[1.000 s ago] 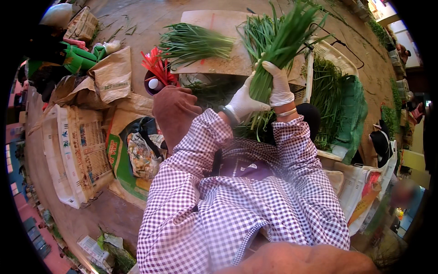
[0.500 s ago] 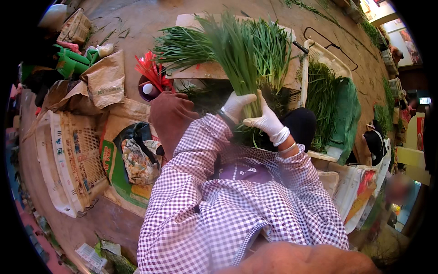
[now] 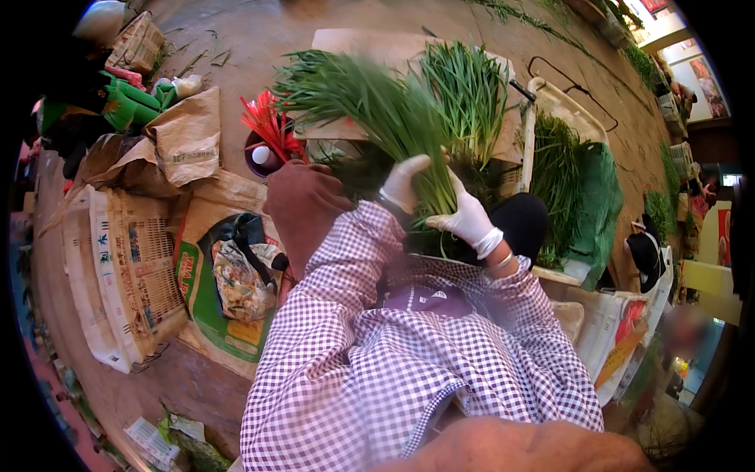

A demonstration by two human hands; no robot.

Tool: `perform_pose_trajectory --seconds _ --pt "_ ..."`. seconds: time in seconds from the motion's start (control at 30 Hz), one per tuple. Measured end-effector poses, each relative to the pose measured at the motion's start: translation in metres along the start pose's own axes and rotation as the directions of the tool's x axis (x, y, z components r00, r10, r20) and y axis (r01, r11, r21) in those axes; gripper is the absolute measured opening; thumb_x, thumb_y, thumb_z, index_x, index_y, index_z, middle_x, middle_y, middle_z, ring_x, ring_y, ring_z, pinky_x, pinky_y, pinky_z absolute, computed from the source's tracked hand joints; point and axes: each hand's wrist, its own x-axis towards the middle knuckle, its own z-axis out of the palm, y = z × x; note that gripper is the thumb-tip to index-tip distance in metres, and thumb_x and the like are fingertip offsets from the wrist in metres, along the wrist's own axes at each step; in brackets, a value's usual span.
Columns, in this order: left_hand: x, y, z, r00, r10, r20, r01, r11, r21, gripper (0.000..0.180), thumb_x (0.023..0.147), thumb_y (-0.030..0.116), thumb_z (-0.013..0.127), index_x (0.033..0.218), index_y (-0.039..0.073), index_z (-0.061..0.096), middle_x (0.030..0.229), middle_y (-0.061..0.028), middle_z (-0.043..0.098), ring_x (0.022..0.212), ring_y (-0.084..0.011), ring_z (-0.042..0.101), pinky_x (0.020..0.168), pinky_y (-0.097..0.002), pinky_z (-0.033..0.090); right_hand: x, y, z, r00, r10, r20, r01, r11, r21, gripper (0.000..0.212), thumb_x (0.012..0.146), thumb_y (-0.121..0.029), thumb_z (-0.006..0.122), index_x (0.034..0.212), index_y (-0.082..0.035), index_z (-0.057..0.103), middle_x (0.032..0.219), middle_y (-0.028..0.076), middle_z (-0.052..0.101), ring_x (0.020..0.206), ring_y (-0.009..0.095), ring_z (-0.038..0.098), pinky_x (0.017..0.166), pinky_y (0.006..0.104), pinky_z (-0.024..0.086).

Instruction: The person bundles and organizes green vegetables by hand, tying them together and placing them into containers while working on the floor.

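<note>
I hold a thick bunch of long green garlic chives (image 3: 385, 102) by its pale lower stems, its leaf tips leaning to the far left over a board (image 3: 358, 45). My left hand (image 3: 406, 182), in a white glove, is closed around the left side of the stems. Lower down on the right, my right hand (image 3: 470, 219), gloved too, has its fingers and thumb about the stem ends. A second bunch of chives (image 3: 465, 94) lies on the board, farther right. The leaf tips are blurred, so I cannot tell whether other chives lie under them.
To the right stands a pale crate (image 3: 528, 149) of loose greens (image 3: 555, 189) with a green cloth (image 3: 596, 204). Red strips (image 3: 267, 118) and a white-capped bottle (image 3: 261, 155) stick out of a dark bucket by my left knee. Stacked crates (image 3: 130, 275) and brown sacks (image 3: 187, 145) are at left.
The chive bunch in my hands has tipped from nearly upright toward the left. Its leaves now cover the place where other chives lay on the board's left side. My right hand has dropped slightly.
</note>
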Motion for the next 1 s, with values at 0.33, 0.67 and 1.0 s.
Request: perform_pose_trajectory --seconds 0.33,0.67,1.0 --pt "-0.004 0.007 -0.009 0.975 0.057 0.213 -0.034 0.993 -0.111 0.075 0.082 0.035 0.066 0.141 -0.003 0.037 0.142 -0.0192 0.044 0.13 -0.0335 0.045 0.107 -0.0491 0.041 0.009 0.017 -0.03 0.934 -0.044 0.355 -0.167 0.825 0.54 0.045 0.1 -0.022 0.051 0.137 0.003 0.045 0.122 0.007 0.059 0.108 0.013 0.054 0.097 0.0267 0.042" --pt "-0.006 0.008 -0.027 0.995 -0.025 0.098 0.044 0.979 -0.197 0.055 0.082 0.026 0.07 0.125 -0.003 0.055 0.118 -0.0162 0.063 0.115 -0.0324 0.058 0.103 -0.0499 0.045 0.011 0.005 -0.018 0.988 -0.074 0.138 0.04 0.971 0.235 0.049 0.093 -0.026 0.063 0.132 0.0 0.051 0.121 0.011 0.062 0.108 0.02 0.058 0.094 0.0311 0.045" --pt "-0.002 0.011 -0.032 0.986 0.128 -0.108 -0.138 0.987 -0.083 0.047 0.081 0.023 0.072 0.119 -0.001 0.059 0.111 -0.0156 0.065 0.106 -0.0311 0.062 0.097 -0.0456 0.049 -0.004 -0.03 0.014 0.847 -0.457 -0.27 0.264 0.804 -0.533 0.026 0.071 -0.028 0.076 0.086 -0.011 0.063 0.079 0.006 0.06 0.079 0.028 0.057 0.07 0.0415 0.045"
